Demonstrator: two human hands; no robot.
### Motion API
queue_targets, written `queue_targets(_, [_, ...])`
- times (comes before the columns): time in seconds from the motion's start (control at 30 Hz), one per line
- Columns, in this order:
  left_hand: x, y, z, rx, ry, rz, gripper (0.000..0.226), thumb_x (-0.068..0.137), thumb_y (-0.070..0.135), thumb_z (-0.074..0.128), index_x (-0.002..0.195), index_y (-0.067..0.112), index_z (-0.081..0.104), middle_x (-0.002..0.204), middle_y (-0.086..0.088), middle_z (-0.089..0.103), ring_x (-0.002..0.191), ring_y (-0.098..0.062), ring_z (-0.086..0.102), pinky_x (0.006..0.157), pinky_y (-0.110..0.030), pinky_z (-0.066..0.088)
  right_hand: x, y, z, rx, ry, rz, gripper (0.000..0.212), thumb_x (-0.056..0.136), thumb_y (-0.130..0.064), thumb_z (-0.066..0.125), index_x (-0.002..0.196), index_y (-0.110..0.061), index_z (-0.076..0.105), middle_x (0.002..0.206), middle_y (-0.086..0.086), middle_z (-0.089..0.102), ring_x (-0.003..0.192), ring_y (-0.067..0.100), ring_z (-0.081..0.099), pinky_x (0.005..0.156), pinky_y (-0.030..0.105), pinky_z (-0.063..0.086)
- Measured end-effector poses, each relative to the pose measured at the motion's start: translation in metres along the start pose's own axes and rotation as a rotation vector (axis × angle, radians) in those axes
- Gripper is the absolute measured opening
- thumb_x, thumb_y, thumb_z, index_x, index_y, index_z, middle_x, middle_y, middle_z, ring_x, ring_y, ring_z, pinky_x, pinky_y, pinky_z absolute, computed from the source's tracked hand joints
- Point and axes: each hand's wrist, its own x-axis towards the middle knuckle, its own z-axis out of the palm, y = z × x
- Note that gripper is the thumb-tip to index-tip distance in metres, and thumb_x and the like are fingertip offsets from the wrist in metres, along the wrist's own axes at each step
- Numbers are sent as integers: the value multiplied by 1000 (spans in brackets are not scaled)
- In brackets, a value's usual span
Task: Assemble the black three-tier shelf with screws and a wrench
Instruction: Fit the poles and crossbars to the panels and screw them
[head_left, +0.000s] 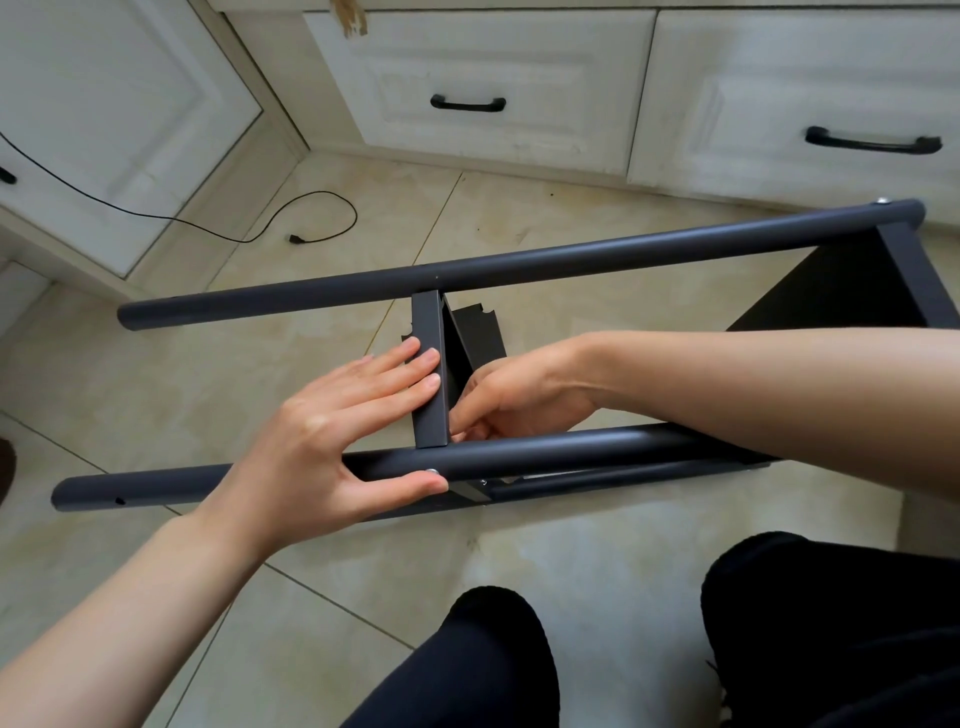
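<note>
The black shelf frame lies on its side on the tiled floor. Its far tube (519, 262) and near tube (545, 452) run left to right. A black middle shelf panel (429, 364) stands between them, and an end panel (852, 291) sits at the right. My left hand (332, 436) lies with straight fingers flat on the middle panel's edge, its thumb under the near tube beside a silver screw head (431, 472). My right hand (514, 400) reaches behind the panel with curled fingers at the joint; what it pinches is hidden. No wrench shows.
White cabinets with black drawer handles (467, 103) line the back and left. A black cable with a plug (297, 239) trails over the floor at the left. My knees in black trousers (779, 623) are at the bottom right.
</note>
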Motion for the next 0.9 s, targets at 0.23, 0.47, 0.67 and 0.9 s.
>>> queue_targets(0.23, [2, 4, -2, 16, -11, -10, 73, 80, 51, 74, 134, 3, 61, 147, -6, 53, 142, -21, 45, 112, -49, 43, -3, -5, 4, 8, -12, 19, 16, 101, -10, 44, 96, -7, 59, 77, 4, 60, 72, 14, 56, 76, 26, 44])
queue_targets(0.47, [1, 18, -9, 29, -76, -124, 75, 80, 48, 76, 140, 8, 57, 151, 1, 48, 145, -14, 39, 117, -45, 38, -15, -14, 16, -158, 209, -31, 23, 100, -9, 49, 79, -8, 58, 56, -2, 57, 49, 6, 52, 50, 16, 45])
queue_targets(0.67, [-11, 42, -9, 61, 1, -317, 65, 84, 45, 76, 140, 18, 59, 150, 14, 47, 137, -8, 48, 112, -37, 44, -48, -23, 26, -434, 358, -16, 24, 97, -24, 58, 102, -4, 71, 83, 6, 62, 76, 17, 54, 67, 26, 46])
queue_targets(0.9, [-31, 72, -5, 48, 263, -384, 26, 84, 20, 81, 107, 9, 77, 101, 0, 76, 93, -17, 72, 86, -38, 58, -85, -12, 52, -946, 607, -110, 22, 95, -24, 60, 113, -21, 71, 100, -8, 68, 90, 10, 61, 82, 20, 43])
